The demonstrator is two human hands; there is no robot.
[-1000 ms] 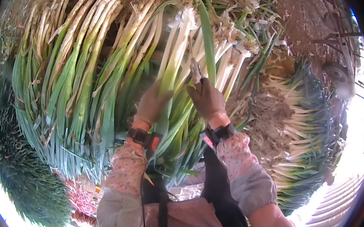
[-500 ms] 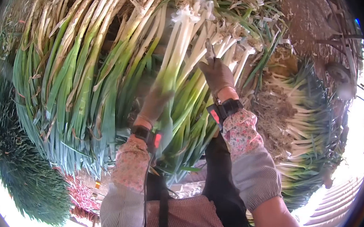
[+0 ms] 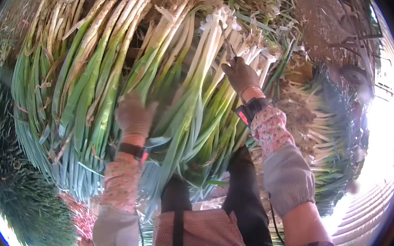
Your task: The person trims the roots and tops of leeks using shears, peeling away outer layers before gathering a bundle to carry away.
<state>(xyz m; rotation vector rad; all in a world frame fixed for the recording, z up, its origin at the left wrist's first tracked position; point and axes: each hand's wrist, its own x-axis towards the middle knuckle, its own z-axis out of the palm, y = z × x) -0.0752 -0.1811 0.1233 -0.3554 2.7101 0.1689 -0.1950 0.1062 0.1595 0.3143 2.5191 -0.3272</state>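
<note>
In the head view, my gloved right hand is closed around a knife, its narrow blade pointing up toward the white root ends. Beneath that blade lie trimmed leeks with clean white stalks and long green leaves. My gloved left hand is over the green leaves of the untrimmed leeks, thumb apart from the fingers and somewhat blurred. Those leeks lie side by side, with brownish outer skins and roots at the top.
To the right is a stacked heap of leeks with roots facing inward. A dark green leafy pile stands at lower left. Root and leaf scraps lie at the top. My legs are below the leeks.
My left hand has let go of the white-stalked leeks and moved left over the untrimmed ones. Those trimmed leeks now rest among the others. My right hand, with the knife, has shifted slightly right.
</note>
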